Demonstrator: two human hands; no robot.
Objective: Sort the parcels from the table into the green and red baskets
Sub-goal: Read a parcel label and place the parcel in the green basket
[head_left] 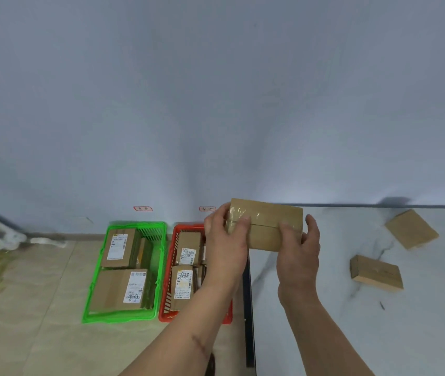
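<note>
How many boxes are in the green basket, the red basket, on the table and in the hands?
Green basket: 2 labelled boxes in plain view
Red basket: 2 labelled boxes in plain view
Table: 2
Both hands: 1 held box
Total: 7

Table: white marble-look table (324, 335) with a dark front edge, standing right of the red basket (167, 308).
On the table: two plain brown parcels, one (411, 228) near the back wall, the other (376, 272) just in front of it.
Floor: beige tiled floor (39, 308).
On the floor: green basket (123, 317) just left of the red basket, both holding labelled parcels.
</note>
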